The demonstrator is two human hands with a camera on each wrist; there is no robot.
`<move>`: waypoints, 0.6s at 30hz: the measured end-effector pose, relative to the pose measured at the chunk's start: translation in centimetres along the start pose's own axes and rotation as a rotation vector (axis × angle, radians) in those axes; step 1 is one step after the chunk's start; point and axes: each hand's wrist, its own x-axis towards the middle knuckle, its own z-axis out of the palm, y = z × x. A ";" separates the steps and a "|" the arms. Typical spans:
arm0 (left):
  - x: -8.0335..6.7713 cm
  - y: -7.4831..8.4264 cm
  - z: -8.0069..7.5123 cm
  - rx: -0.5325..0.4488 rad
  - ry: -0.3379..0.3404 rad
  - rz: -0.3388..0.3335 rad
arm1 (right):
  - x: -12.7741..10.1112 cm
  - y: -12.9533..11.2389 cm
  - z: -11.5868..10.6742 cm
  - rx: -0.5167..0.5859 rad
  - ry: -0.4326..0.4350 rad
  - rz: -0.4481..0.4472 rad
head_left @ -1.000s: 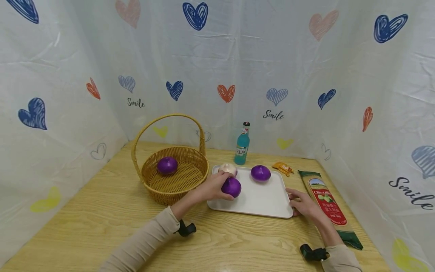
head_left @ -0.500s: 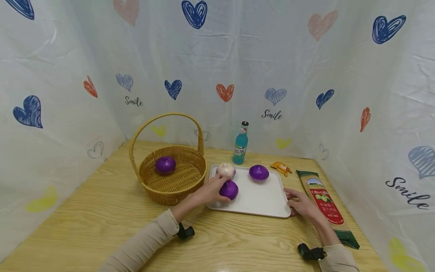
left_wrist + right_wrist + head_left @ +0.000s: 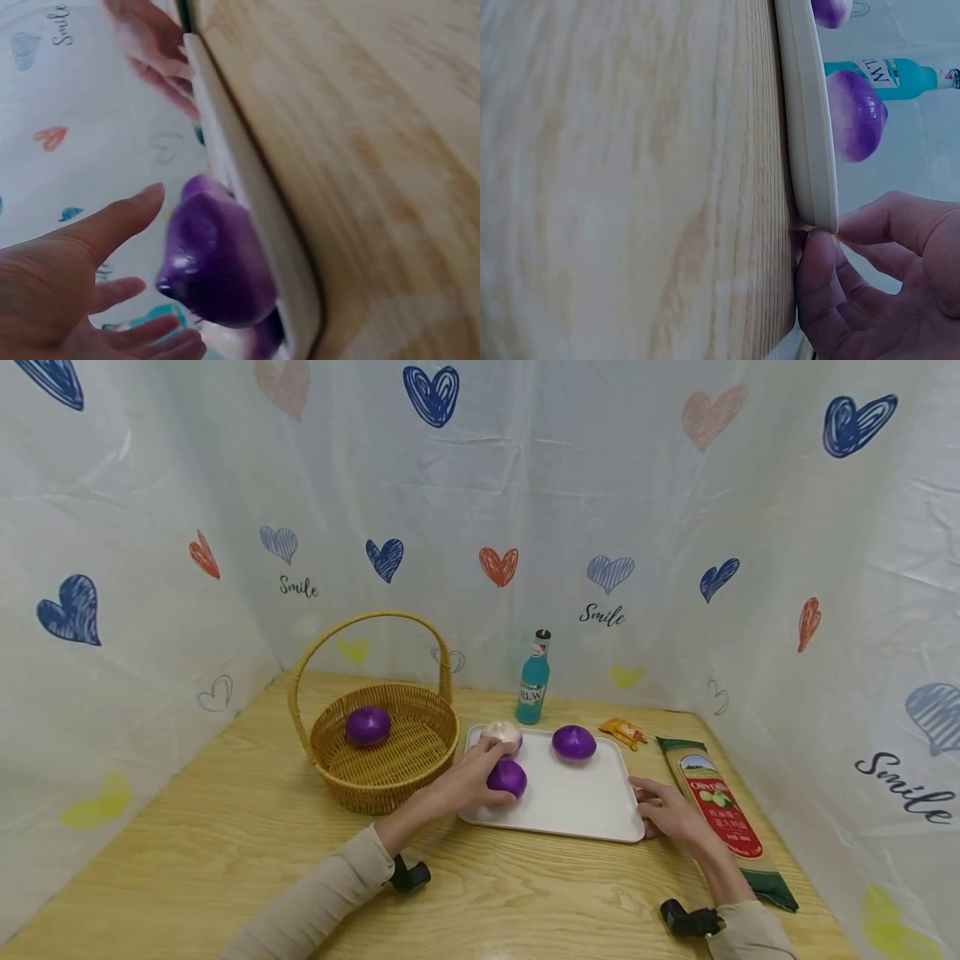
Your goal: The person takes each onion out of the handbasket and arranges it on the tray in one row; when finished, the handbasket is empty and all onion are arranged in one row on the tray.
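My left hand (image 3: 474, 777) is beside a purple onion (image 3: 507, 778) at the left part of a white tray (image 3: 577, 814). In the left wrist view, the thumb and fingers are spread, with a gap between them and that onion (image 3: 217, 259), which rests on the tray. Behind it on the tray sits a pale onion (image 3: 501, 737), partly covered by my fingers. Another purple onion (image 3: 573, 743) lies at the tray's back edge. At the right end, my right hand (image 3: 670, 810) pinches the tray's rim (image 3: 821, 150) between thumb and fingers.
A wicker basket (image 3: 386, 793) with a tall handle stands left of the tray, holding a purple onion (image 3: 367, 726). A blue bottle (image 3: 533, 685) stands behind the tray. An orange packet (image 3: 623, 732) and a long noodle bag (image 3: 723, 810) lie to the right.
The purple onion by my left hand has shifted slightly left and down onto the tray, and the fingers have loosened from it. My right hand stays at the tray's rim.
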 end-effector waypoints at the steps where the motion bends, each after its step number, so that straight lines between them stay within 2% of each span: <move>1: -0.1 0.2 -0.3 -0.006 0.015 0.010 | 0.0 0.0 0.0 0.000 0.003 0.004; 4: -0.2 0.6 -1.6 -0.019 0.067 0.034 | 0.0 0.1 0.1 0.003 0.005 0.004; 8: -0.4 -0.1 -3.6 -0.023 0.152 0.038 | 0.0 0.2 0.0 0.008 0.001 0.000; 12: -1.0 -1.6 -5.8 -0.024 0.210 -0.011 | 0.0 0.2 0.0 0.009 -0.003 0.001; 18: -2.3 -4.4 -9.4 -0.096 0.219 -0.098 | 0.1 0.1 0.0 0.007 -0.003 -0.004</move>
